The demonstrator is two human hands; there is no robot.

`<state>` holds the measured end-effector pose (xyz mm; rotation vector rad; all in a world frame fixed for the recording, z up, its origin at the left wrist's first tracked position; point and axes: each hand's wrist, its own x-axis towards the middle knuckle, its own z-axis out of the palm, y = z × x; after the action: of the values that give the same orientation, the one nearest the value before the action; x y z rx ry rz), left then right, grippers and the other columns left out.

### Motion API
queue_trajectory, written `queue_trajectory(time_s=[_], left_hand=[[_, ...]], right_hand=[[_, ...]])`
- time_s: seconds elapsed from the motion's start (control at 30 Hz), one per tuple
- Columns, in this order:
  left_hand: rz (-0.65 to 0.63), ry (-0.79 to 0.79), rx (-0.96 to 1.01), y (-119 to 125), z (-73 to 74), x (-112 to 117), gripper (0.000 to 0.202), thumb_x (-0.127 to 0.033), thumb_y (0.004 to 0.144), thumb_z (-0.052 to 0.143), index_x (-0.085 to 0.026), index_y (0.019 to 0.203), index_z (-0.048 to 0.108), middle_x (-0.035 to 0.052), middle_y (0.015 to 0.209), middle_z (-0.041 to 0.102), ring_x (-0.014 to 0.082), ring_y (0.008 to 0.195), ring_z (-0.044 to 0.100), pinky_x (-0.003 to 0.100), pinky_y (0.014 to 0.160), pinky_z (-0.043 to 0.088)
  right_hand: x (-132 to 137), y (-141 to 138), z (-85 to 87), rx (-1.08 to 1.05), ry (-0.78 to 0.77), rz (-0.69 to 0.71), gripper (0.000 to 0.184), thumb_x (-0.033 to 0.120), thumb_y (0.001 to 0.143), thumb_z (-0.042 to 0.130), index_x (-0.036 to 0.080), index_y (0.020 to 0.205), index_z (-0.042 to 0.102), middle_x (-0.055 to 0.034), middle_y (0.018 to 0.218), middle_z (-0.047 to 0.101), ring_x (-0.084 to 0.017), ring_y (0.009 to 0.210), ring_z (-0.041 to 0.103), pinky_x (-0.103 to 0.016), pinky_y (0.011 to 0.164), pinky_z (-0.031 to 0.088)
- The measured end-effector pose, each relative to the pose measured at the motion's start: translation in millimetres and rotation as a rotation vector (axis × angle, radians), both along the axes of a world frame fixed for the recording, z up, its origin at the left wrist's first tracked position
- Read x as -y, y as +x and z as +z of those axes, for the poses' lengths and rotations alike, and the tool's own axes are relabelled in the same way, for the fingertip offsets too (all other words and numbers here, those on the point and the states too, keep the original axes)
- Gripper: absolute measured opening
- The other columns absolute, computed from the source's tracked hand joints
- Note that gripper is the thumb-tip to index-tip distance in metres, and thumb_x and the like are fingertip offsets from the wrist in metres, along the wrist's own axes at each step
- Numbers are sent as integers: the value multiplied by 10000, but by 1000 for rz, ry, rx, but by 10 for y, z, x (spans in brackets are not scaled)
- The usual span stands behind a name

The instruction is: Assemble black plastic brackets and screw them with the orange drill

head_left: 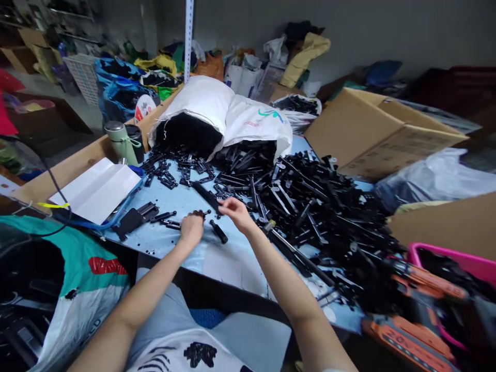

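My left hand is closed over the blue tabletop, on a small black part with a knobbed end; the fingers hide most of it. The thumb and fingertips of my right hand are pinched at the near end of a long black bar, which slants away to the upper left. Between and just below the hands lies a short black cylinder. Left of my left hand are thin black jointed pieces and a flat black plate with an arm.
Two white sacks spill black parts at the back. A large heap of black parts covers the right side. An orange power drill is at lower right, a cardboard box behind. A blue tray with papers stands left.
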<state>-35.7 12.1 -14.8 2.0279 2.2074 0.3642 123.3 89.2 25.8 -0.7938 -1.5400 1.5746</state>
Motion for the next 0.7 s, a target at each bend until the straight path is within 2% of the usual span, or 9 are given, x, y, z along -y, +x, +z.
queue_trajectory(time_s=[0.1, 0.17, 0.2, 0.27, 0.33, 0.4, 0.47, 0.6, 0.7], left_hand=[[17, 107, 0, -147, -73, 292, 290, -268, 924, 424, -127, 1145, 549, 126, 1003, 623, 239, 937, 580, 326, 791, 442], [-36, 133, 0, -176, -178, 516, 293, -283, 922, 430, -133, 1142, 554, 120, 987, 630, 240, 935, 577, 330, 797, 447], [-70, 133, -5, -172, -228, 613, 295, -280, 918, 439, -134, 1147, 555, 120, 989, 632, 243, 936, 574, 337, 803, 449], [-107, 126, -26, -153, -302, 770, 321, -272, 903, 466, -127, 1179, 544, 132, 1024, 626, 257, 957, 563, 358, 814, 452], [-56, 126, -54, -153, -338, 891, 385, -290, 883, 498, -110, 1223, 520, 162, 1087, 601, 287, 993, 549, 396, 816, 454], [53, 141, -60, -194, -352, 994, 417, -313, 861, 524, -99, 1219, 522, 187, 1126, 578, 318, 1027, 535, 438, 815, 456], [119, 189, -2, -257, -357, 1075, 348, -307, 842, 542, -111, 1127, 573, 183, 1108, 581, 326, 1044, 532, 468, 837, 456], [57, 464, 394, -288, -326, 1107, 203, -282, 819, 567, -152, 974, 582, 129, 1061, 607, 263, 1070, 557, 446, 925, 452], [19, 545, 707, -176, -249, 989, 250, -290, 833, 570, -157, 1044, 554, 102, 1059, 631, 214, 1033, 600, 396, 924, 472]], right_hand=[[708, 685, -240, 276, 206, 27, 224, 308, 682, 743, 179, 691, 561, -59, 933, 697, -195, 932, 647, -360, 895, 445], [1030, 947, -469, 401, 297, 50, 173, 303, 736, 686, 179, 709, 568, -79, 970, 694, -192, 909, 651, -343, 852, 459], [1103, 1018, -570, 465, 355, 37, 157, 299, 755, 661, 180, 707, 571, -82, 960, 693, -192, 913, 646, -337, 841, 457], [1063, 1064, -703, 631, 462, -25, 133, 288, 779, 624, 180, 712, 585, -79, 917, 691, -196, 924, 631, -330, 833, 443], [851, 1022, -731, 834, 520, -106, 107, 285, 796, 601, 179, 813, 613, -72, 909, 685, -199, 903, 621, -334, 833, 427], [611, 920, -683, 1021, 547, -154, 254, 294, 812, 585, 168, 1033, 595, -84, 962, 672, -209, 905, 608, -340, 840, 415], [461, 781, -610, 1149, 592, -141, 416, 265, 837, 550, 142, 1230, 496, -111, 1040, 647, -217, 948, 587, -339, 859, 402], [507, 540, -476, 1278, 713, -56, 534, 70, 834, 441, 132, 1359, 369, -129, 1102, 591, -215, 1008, 531, -314, 857, 397], [694, 518, -383, 1399, 728, -51, 412, 55, 840, 432, 137, 1240, 490, -143, 1052, 562, -244, 989, 508, -337, 807, 417]])
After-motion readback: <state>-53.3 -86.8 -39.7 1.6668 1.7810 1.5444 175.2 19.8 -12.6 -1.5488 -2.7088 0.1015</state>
